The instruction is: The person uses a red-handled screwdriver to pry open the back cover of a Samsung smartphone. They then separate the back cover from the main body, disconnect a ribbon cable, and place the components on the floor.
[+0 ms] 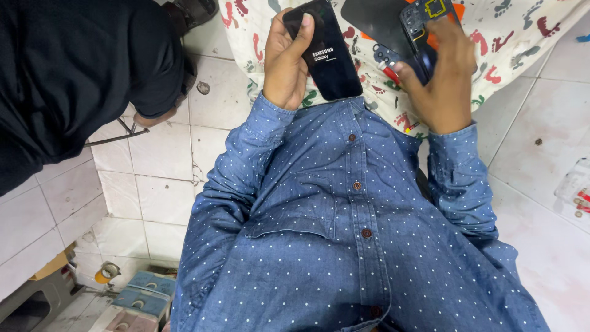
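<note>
While my left fingers (294, 43) clamp the back cover (329, 52), long axis eleven-to-five, my right fingers (445, 37) pinch the opened phone (424, 18) at three o'clock.

I see both of my arms reaching forward from the chest, each in a blue dotted sleeve buttoned at the wrist. My left hand (287, 58) is raised with its back toward the camera and the wrist bent slightly inward; its grip is closed, thumb stretched up along one flat side and the fingers wrapped out of view behind. My right hand (439, 77) sits at about the same height, also back-up, wrist straight. Its fingers are bent and spread, fingertips (444, 27) pressing downward, thumb angled in toward the left hand. The two hands are near one another but apart, elbows tucked beside the torso.
</note>
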